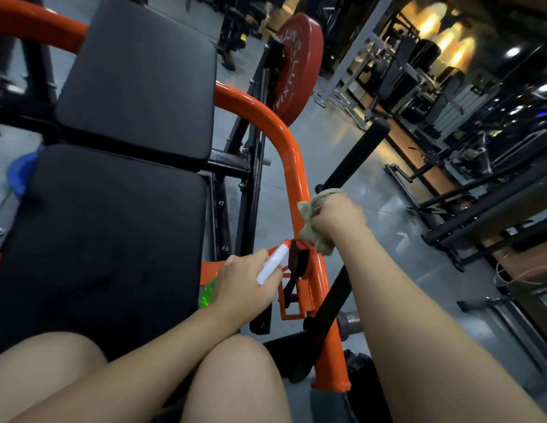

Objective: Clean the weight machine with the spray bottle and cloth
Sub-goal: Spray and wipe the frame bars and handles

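Desk: Hands, left first?

Field: Gripped bottle (273, 265) in left hand (244, 282), fingers wrapped tight, with white neck and orange nozzle (284, 244) out above the fist and a green base below. Pointed nozzle at the lower bar (289, 148) of the machine (330, 346), just beside a black bracket (298, 261).

Desk: Right?

Field: Clenched cloth (310, 236) in right hand (336, 218), bunched and tan. Pressed it against the orange bar, at the foot of a black handle (354, 154), just up from the nozzle.

Desk: Touching?

Field: Near, nozzle and cloth; could not tell contact.

Desk: Rest of frame?

Field: Framed two black pads (138, 87) left of the bar. Caught a red plate (299, 62) upright beyond the bar's bend, bare knees (235, 377) along the bottom edge, something blue (20, 175) past the pads at far left. Showed racks (479, 209) at right, blurred, on grey floor (388, 178).
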A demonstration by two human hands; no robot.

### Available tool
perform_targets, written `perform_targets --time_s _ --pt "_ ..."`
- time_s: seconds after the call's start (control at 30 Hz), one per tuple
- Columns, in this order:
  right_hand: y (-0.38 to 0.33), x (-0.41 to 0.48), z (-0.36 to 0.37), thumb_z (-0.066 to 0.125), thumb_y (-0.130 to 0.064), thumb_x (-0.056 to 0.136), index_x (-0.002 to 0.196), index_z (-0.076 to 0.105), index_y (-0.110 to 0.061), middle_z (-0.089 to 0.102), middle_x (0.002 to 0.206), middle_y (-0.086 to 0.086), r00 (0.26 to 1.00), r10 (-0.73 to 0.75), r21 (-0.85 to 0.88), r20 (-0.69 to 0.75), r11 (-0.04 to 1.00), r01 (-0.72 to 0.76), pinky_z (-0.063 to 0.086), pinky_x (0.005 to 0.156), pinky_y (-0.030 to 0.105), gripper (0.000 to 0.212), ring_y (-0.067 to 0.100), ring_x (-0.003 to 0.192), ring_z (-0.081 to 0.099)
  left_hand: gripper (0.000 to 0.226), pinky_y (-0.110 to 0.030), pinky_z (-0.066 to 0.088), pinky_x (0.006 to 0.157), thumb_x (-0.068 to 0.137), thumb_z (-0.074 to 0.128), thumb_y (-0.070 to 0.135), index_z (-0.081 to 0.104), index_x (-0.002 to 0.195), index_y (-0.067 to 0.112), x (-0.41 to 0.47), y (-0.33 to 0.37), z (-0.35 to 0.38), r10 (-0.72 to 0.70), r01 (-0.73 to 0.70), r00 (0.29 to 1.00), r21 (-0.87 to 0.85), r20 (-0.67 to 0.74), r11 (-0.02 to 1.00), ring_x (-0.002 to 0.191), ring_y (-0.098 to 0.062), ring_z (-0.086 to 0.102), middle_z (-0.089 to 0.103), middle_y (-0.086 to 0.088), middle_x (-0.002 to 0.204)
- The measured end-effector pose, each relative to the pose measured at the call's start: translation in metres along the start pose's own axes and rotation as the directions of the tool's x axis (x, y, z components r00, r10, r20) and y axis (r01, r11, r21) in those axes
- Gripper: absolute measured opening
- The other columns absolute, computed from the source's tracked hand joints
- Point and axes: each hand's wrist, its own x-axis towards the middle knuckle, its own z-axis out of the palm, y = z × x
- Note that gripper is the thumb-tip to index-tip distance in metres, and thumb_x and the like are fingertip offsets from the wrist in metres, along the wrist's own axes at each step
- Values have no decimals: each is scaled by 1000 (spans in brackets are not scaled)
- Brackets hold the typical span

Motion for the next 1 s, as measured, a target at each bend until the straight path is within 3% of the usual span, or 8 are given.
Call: perform_targets --time_s 0.1,0.2,0.33,0.43,0.53,0.7,0.83,1.0 --pt "-8 14 -2 59 -59 73 124 51 -9 63 101 5 993 117 142 3 983 -116 54 72 36 73 26 93 66 35 -38 34 49 89 52 36 35 61 23 2 -1 3 -42 41 999 -40 -14 998 48 -16 40 41 4 52" --pt "-15 28 -6 55 -67 66 122 60 -19 64 108 3 993 62 154 97 985 -76 45 58 29 74 15 77 61 39 -33 27 47 92 60 25 36 61 21 6 -7 7 -63 64 997 7 -49 998 49 -15 38 41 4 53" --pt "-9 27 -7 61 -56 76 128 56 -14 61 110 5 989 88 192 122 975 -111 40 59 31 66 15 73 56 34 -25 17 47 87 61 23 40 61 24 2 -2 16 68 -66 997 104 -19 992 44 -16 37 37 9 49" --pt "-9 25 2 60 -44 67 132 51 -9 65 106 5 987 158 274 40 948 -162 51 69 35 75 28 97 65 33 -29 21 48 86 53 31 31 61 29 1 -5 18 62 -61 998 104 -1 993 47 -20 40 35 9 49" --pt "-12 15 -1 62 -33 73 136 45 -7 64 103 8 984 179 238 24 954 -180 53 71 38 71 32 108 63 33 -42 38 53 91 51 32 42 63 18 -1 -4 19 -67 64 997 83 30 994 56 -25 51 48 1 56" --pt "1 -4 -1 59 -30 94 157 7 -5 54 109 13 987 153 187 39 969 -158 50 88 39 85 33 118 57 33 -39 41 59 94 51 26 47 68 8 1 0 0 -294 296 955 -41 36 954 64 -26 50 53 -4 64" --pt "32 -37 9 51 -37 97 139 33 -3 61 120 14 994 70 173 -86 983 -54 40 75 38 57 36 107 58 38 -41 48 70 94 50 32 66 90 -3 7 8 -18 -394 392 919 -212 37 895 82 -38 61 66 -20 82" --pt "47 -60 31 57 -41 91 120 45 -8 63 113 13 958 103 295 -269 955 -19 44 72 37 46 38 101 63 35 -34 45 68 98 50 30 69 95 1 3 10 -22 -427 419 904 -254 23 872 82 -32 65 70 -16 80"
